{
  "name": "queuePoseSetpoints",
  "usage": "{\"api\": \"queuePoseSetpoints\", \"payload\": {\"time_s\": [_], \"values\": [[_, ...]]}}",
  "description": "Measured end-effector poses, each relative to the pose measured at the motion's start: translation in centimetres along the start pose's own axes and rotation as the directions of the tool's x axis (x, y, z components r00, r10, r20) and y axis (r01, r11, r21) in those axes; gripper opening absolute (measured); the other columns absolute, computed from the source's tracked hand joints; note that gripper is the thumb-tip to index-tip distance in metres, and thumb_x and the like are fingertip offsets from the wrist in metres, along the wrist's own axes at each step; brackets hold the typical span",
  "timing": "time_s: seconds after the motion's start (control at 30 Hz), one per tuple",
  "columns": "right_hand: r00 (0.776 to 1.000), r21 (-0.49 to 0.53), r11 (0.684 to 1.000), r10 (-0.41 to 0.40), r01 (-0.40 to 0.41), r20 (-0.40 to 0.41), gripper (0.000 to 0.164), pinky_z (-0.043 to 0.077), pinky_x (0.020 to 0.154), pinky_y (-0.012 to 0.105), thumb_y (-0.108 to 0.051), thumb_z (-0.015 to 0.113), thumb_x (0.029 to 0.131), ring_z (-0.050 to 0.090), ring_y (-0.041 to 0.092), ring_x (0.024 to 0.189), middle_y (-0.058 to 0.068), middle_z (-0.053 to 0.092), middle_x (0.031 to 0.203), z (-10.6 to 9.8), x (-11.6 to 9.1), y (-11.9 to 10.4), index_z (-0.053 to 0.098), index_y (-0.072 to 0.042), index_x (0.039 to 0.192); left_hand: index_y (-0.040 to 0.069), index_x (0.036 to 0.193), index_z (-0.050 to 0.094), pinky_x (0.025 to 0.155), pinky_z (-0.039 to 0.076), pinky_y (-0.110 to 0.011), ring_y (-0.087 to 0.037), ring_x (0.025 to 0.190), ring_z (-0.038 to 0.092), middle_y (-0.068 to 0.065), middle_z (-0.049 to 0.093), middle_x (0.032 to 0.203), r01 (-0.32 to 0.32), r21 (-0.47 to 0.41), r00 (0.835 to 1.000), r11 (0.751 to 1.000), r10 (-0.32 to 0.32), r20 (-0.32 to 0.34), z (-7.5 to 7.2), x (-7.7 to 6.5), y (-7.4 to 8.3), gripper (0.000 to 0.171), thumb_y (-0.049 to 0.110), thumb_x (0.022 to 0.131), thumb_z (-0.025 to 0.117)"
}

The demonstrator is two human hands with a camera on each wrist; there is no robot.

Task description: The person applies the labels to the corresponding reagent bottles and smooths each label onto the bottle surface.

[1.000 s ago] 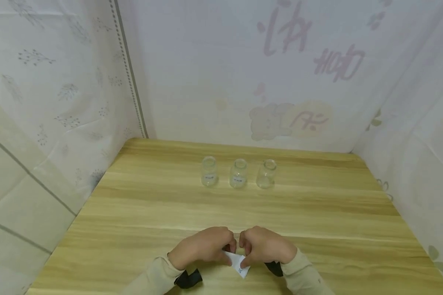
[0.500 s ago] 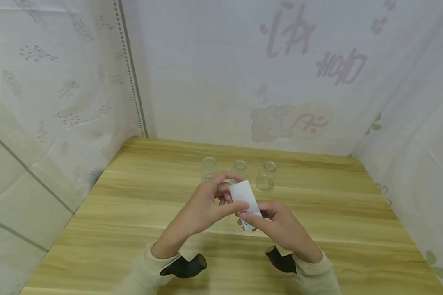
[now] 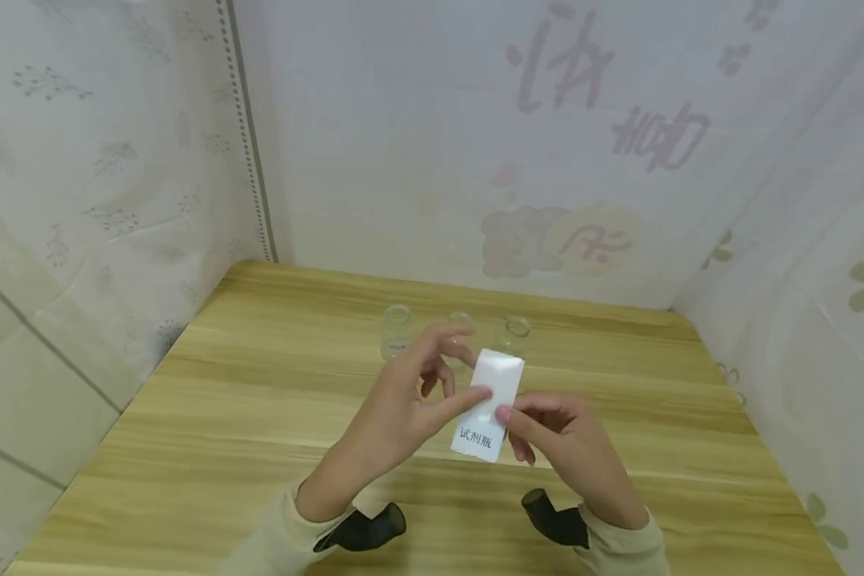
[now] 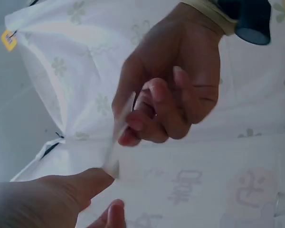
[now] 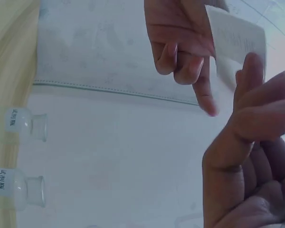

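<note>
Left hand [image 3: 406,404] loosely spread, thumb resting on face of paper slip [image 3: 500,378]; right hand [image 3: 565,444] pinches slip at right edge. Slip held over table [image 3: 259,456], tilted, printed end toward person. Advised: handle by edges, light thumb pressure, to avoid creasing. Three glass jars [image 3: 397,330] stand in row beyond hands; left fingers partly hide middle jar [image 3: 461,319]. Forward reach judged tight; sideways movement, toward table's side edges, judged roomier.

Wood-grained tabletop [image 3: 259,384], three clear glass bottles [image 3: 396,332], upright, in a row
</note>
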State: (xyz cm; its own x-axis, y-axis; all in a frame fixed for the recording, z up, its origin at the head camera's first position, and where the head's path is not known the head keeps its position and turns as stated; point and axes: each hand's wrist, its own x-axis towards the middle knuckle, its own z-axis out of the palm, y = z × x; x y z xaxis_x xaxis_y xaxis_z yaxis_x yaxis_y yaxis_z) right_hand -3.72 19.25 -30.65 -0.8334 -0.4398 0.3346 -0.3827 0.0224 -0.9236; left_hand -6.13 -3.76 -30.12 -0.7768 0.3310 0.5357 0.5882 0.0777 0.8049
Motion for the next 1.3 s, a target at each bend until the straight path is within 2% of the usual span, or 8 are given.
{"api": "queuePoseSetpoints", "payload": {"time_s": [0.1,0.3,0.57,0.83,1.03,1.13,1.2,1.3], "values": [[0.998,0.022,1.000,0.011,-0.010,-0.062,0.016,0.048,0.048,0.032,0.007,0.055,0.103,0.052,0.022,0.055,0.010,0.058,0.066,-0.4,-0.3,-0.4,0.071,0.004,0.101,0.015,0.127,0.067,0.063,0.043,-0.028,-0.007,0.071,0.058,0.006,0.072,0.098,-0.073,0.069,0.996,0.995,0.076,-0.036,0.1,-0.3,0.5,0.039,0.010,0.091,0.081],[0.993,0.019,1.000,0.025,-0.023,-0.118,0.015,0.053,0.052,0.031,0.006,0.056,0.103,0.060,0.020,0.058,0.004,0.065,0.069,-0.9,-0.5,-1.0,0.071,0.006,0.099,0.010,0.113,0.076,0.064,0.049,-0.024,-0.001,0.074,0.063,0.009,0.074,0.085,-0.162,0.077,0.986,0.984,0.158,0.057,0.4,-0.7,1.1,0.028,0.008,0.086,0.085],[0.986,0.003,0.997,0.076,-0.076,-0.145,0.015,0.057,0.060,0.034,0.004,0.059,0.102,0.065,0.018,0.066,0.003,0.071,0.079,-0.9,-0.2,-1.1,0.074,0.002,0.100,0.011,0.100,0.080,0.065,0.050,-0.023,-0.002,0.073,0.063,0.009,0.075,0.086,-0.106,0.088,0.994,0.990,0.104,0.034,0.6,-0.7,0.9,0.015,0.009,0.086,0.085],[0.984,0.015,0.997,0.075,-0.073,-0.161,0.014,0.060,0.061,0.037,0.001,0.061,0.102,0.069,0.019,0.065,0.008,0.073,0.078,-0.9,0.2,-0.7,0.072,0.009,0.102,0.009,0.092,0.082,0.071,0.054,-0.018,-0.007,0.084,0.066,0.004,0.075,0.095,-0.225,0.205,0.974,0.953,0.226,0.017,0.2,-0.3,0.7,0.013,0.004,0.081,0.088],[0.966,0.054,0.984,0.175,-0.167,-0.192,0.021,0.061,0.060,0.037,-0.005,0.066,0.101,0.069,0.019,0.062,0.009,0.073,0.075,-1.1,0.9,0.4,0.070,0.016,0.103,0.010,0.090,0.082,0.075,0.052,-0.018,-0.010,0.091,0.064,0.003,0.073,0.097,-0.290,0.268,0.957,0.919,0.275,0.093,-0.4,-0.5,1.0,0.014,0.004,0.079,0.089],[0.947,0.068,0.972,0.236,-0.226,-0.218,0.024,0.061,0.061,0.036,-0.007,0.069,0.100,0.070,0.018,0.063,0.009,0.072,0.074,-1.3,1.3,1.3,0.070,0.016,0.103,0.013,0.091,0.081,0.079,0.051,-0.019,-0.008,0.090,0.064,0.009,0.075,0.092,-0.306,0.244,0.950,0.920,0.277,0.146,-0.6,-0.8,1.4,0.013,0.005,0.082,0.087],[0.946,0.039,0.963,0.270,-0.267,-0.181,0.023,0.061,0.062,0.035,-0.009,0.071,0.099,0.070,0.017,0.063,0.010,0.072,0.074,-1.5,1.5,2.0,0.071,0.014,0.103,0.014,0.091,0.080,0.081,0.052,-0.021,-0.006,0.089,0.065,0.011,0.075,0.091,-0.294,0.212,0.951,0.932,0.264,0.158,-0.8,-1.0,1.7,0.014,0.006,0.082,0.086],[0.946,-0.042,0.947,0.321,-0.319,0.052,0.016,0.061,0.063,0.035,-0.007,0.072,0.097,0.070,0.015,0.065,0.009,0.074,0.079,-1.5,1.8,3.2,0.074,0.008,0.100,0.016,0.092,0.079,0.079,0.054,-0.025,-0.006,0.088,0.065,0.012,0.075,0.092,-0.232,0.200,0.971,0.952,0.213,0.112,-1.2,-1.0,1.9,0.014,0.006,0.085,0.085]]}}
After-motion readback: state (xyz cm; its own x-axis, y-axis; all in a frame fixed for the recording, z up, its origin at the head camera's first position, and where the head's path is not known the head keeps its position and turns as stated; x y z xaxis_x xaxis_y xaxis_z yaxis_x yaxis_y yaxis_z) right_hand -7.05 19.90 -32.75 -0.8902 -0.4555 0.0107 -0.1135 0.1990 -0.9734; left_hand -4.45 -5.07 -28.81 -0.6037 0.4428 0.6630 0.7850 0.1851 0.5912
